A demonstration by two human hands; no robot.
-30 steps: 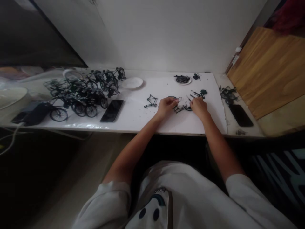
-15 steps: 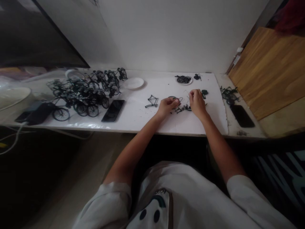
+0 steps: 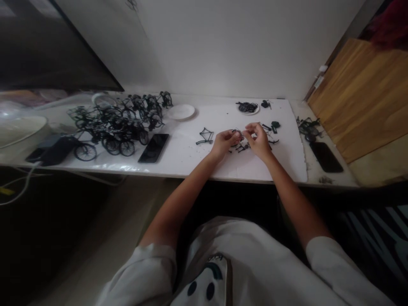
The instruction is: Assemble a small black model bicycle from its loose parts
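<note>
My left hand (image 3: pixel 222 143) pinches a small dark model bicycle part (image 3: pixel 239 135) above the white board; its exact kind is too small to tell. My right hand (image 3: pixel 259 141) is brought up to that part from the right, thumb and forefinger closed at it. Whatever lies between those fingertips is hidden. A black miniature bicycle frame (image 3: pixel 205 136) lies to the left of my hands. Loose dark parts (image 3: pixel 242 147) are scattered just below and behind my fingers.
Several assembled miniature bicycles (image 3: pixel 117 123) crowd the left side, beside a phone (image 3: pixel 154 148) and a white plate (image 3: pixel 181 112). A small dish of black parts (image 3: pixel 247 108) stands at the back. Another phone (image 3: pixel 326 157) lies right, near a wooden panel (image 3: pixel 366 93).
My right hand has moved left, bringing its fingertips to the part in my left hand. The thin wire-like piece seen at its fingers before is now hard to see. The view shifted slightly.
</note>
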